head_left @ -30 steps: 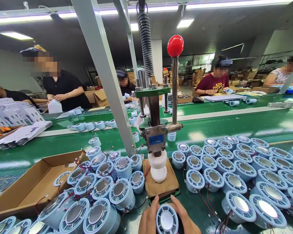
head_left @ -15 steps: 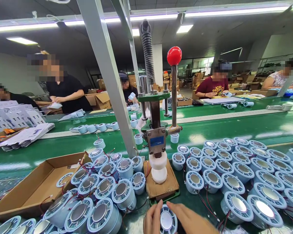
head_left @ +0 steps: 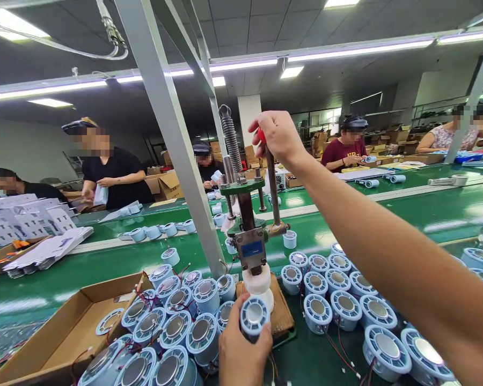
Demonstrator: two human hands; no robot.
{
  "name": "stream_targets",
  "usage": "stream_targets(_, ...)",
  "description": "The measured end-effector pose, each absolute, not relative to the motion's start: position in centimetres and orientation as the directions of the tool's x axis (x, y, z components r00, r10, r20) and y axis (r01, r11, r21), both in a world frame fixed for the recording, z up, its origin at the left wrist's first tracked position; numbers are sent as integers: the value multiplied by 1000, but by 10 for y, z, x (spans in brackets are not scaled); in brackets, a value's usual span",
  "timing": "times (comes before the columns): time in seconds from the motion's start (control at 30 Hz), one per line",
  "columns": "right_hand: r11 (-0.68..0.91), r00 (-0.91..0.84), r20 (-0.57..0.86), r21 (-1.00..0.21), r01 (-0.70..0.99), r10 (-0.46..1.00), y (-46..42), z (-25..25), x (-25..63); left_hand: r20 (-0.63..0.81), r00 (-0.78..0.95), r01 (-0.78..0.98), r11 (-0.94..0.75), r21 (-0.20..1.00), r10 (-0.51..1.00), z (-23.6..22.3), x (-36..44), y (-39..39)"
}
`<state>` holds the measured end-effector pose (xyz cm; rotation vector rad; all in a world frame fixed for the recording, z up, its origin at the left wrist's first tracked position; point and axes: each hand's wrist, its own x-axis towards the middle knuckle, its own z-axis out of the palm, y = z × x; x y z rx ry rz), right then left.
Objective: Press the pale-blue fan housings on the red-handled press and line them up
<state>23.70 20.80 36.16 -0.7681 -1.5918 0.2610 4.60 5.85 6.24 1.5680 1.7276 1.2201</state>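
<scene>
My right hand (head_left: 279, 135) is wrapped round the red knob of the press lever (head_left: 272, 193), arm stretched across the right of the view. My left hand (head_left: 241, 348) grips a light-blue round part (head_left: 254, 315) with a silver centre, held up just in front of the white press head (head_left: 258, 280) and the wooden block (head_left: 285, 316) beneath it. The hand press (head_left: 251, 244) stands on the green bench with its spring (head_left: 231, 140) rising behind.
Several light-blue round parts with red wires lie left (head_left: 177, 327) and right (head_left: 346, 305) of the press. An open cardboard box (head_left: 64, 332) sits at front left. A slanted grey post (head_left: 173, 139) crosses the view. Other people work across the green conveyor (head_left: 406, 203).
My right hand left the blue part and rose to grasp the red lever knob. My left hand lifted the part up toward the press head. The view tilted upward.
</scene>
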Motion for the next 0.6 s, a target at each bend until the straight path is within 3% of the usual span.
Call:
stream_targets(0.1,790,59,815,-574,218,576,214,350,232,177,-226,442,-61,895,958,75,48,84)
stream_targets(0.33,791,58,803,-594,150,593,210,348,232,183,-24,167,-177,970,983,71,62,115)
stream_targets(0.5,755,100,772,-635,165,628,196,353,234,167,13,77,-167,983,986,60,59,113)
stream_targets(0.6,802,96,847,-526,283,522,132,326,244,156,-8,90,-154,984,988,52,60,108)
